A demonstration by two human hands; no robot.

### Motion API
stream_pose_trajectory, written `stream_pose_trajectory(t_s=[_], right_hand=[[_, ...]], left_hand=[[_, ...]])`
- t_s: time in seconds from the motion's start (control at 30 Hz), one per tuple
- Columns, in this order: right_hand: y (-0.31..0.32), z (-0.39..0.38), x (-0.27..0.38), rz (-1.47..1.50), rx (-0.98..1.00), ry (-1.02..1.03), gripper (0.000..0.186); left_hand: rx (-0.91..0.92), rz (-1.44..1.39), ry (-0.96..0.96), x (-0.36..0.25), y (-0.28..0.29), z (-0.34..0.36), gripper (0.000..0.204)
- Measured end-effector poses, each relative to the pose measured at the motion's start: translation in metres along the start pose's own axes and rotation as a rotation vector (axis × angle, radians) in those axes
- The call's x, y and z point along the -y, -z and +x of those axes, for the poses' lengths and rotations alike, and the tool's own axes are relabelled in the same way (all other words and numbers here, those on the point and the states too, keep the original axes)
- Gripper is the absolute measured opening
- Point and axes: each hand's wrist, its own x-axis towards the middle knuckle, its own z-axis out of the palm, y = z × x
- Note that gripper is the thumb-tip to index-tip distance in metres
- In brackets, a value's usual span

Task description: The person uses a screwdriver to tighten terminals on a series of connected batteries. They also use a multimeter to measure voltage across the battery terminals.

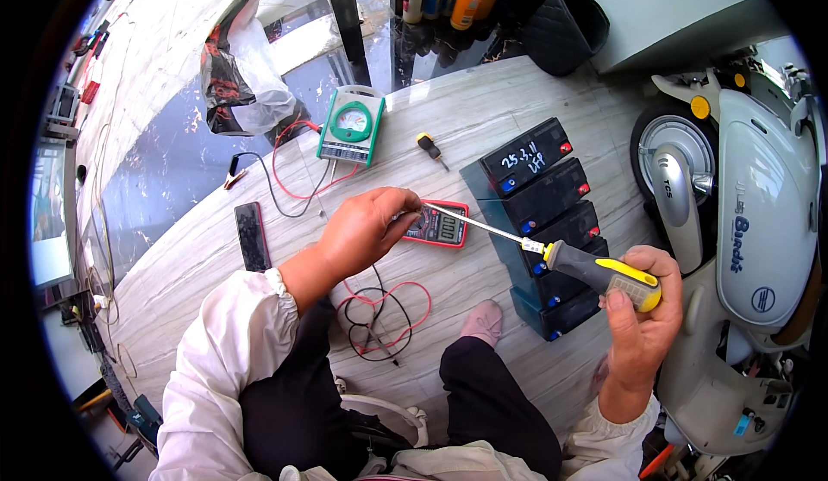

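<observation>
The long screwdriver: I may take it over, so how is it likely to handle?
The long screwdriver is probably stiff, given its straight, metal-looking shaft. It seems likely to feel handle-heavy, since the grey-and-yellow handle is far thicker than the shaft.

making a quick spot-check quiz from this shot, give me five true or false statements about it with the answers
1. The right hand grips the handle of the large screwdriver. True.
2. The phone lies on top of the batteries. False: the phone lies on the floor, well left of the batteries.
3. The left hand partly hides the red multimeter. True.
4. The left hand is at the large screwdriver's handle. False: it is by the tip end of the shaft.
5. The small screwdriver lies between the green and white meter and the batteries. True.
</observation>
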Motion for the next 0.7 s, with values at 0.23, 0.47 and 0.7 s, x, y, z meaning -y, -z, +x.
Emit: stream_pose_trajectory(t_s=[0.23, 0.47, 0.7], right_hand=[[0.002, 0.001, 0.003, -0.037, 0.025, 0.034, 0.038], [0.005, 0.002, 0.001, -0.099, 0.038, 0.055, 0.038], [0.007, 0.001, 0.000, -0.142, 0.015, 0.081, 0.038]], left_hand=[[-0.018, 0.097, -0.021, -0.003, -0.005, 0.005, 0.017], [-0.043, 0.174, -0.061, -0.006, -0.008, 0.008, 0.018], [-0.049, 0.271, -0.128, -0.011, -0.011, 0.012, 0.018]])
